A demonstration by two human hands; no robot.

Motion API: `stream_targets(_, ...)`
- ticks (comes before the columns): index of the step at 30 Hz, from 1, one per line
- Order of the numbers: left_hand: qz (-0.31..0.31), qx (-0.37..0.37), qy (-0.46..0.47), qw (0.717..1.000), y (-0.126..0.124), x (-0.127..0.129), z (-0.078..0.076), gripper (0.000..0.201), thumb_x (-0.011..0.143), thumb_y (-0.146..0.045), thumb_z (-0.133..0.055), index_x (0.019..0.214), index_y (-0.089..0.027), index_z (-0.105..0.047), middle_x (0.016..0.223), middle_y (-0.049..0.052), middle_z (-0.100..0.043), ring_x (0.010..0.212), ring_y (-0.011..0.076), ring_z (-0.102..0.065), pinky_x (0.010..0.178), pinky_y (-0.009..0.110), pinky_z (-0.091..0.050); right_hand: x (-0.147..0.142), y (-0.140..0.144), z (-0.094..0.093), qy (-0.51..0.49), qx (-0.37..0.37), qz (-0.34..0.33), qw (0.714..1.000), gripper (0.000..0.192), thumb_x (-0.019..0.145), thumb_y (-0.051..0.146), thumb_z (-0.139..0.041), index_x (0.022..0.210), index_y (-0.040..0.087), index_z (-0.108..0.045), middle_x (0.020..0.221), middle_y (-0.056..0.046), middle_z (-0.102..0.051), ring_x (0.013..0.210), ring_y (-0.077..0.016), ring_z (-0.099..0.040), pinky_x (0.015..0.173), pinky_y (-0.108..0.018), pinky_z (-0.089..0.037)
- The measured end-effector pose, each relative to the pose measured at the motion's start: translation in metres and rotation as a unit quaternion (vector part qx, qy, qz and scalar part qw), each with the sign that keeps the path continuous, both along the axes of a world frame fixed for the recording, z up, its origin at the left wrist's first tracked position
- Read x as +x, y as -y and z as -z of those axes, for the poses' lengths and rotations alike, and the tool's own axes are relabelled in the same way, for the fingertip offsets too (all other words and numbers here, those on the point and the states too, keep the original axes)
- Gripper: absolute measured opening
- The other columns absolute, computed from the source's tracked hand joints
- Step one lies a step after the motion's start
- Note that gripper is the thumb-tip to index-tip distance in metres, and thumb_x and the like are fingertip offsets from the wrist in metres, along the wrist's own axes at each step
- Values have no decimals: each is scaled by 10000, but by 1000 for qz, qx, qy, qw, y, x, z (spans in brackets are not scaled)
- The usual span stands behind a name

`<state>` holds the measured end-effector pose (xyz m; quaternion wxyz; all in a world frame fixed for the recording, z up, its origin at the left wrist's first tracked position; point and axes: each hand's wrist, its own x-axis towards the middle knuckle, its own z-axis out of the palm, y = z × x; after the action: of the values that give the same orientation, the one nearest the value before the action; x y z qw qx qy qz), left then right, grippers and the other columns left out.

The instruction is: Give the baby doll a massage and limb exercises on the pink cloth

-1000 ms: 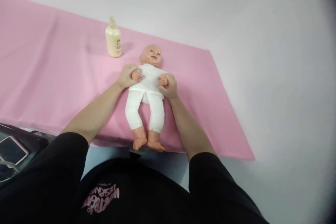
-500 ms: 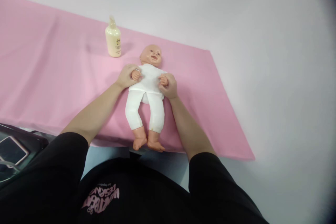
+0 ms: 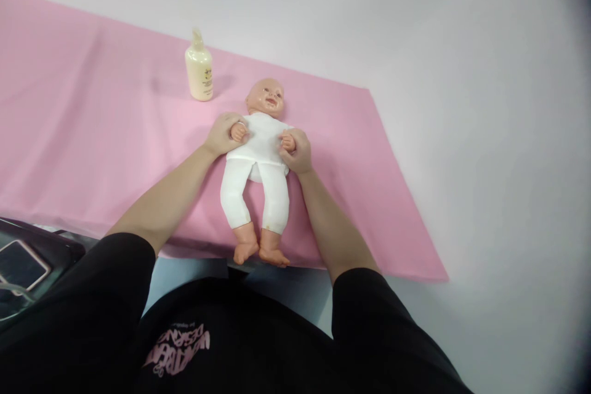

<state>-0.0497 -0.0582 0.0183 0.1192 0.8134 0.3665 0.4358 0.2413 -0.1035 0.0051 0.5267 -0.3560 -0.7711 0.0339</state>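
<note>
A baby doll (image 3: 258, 160) in a white top and white leggings lies on its back on a pink cloth (image 3: 92, 135), head away from me, bare feet at the cloth's near edge. My left hand (image 3: 221, 134) is wrapped around the doll's arm on the left side, its small fist showing between my fingers. My right hand (image 3: 298, 152) grips the doll's other arm the same way. Both of the doll's arms are held in against its chest.
A cream lotion bottle (image 3: 199, 71) with a pump top stands upright on the cloth, beyond my left hand. A phone (image 3: 21, 263) lies on a dark tray at the lower left. A plain white wall fills the right side.
</note>
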Motion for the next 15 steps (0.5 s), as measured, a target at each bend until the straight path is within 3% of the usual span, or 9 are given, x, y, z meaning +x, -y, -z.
stream_targets(15,-8,-2,18,1000,0,-3,5,317,892,-543,-789,999,-256,-708,1063,79,-799,1073,312,-736,1080,503,-565,2,-2,2,-8,-20,5,1000,257,895,533,-706,952,282,-702,909,-61,-749,889,-316,-726,911,-554,-623)
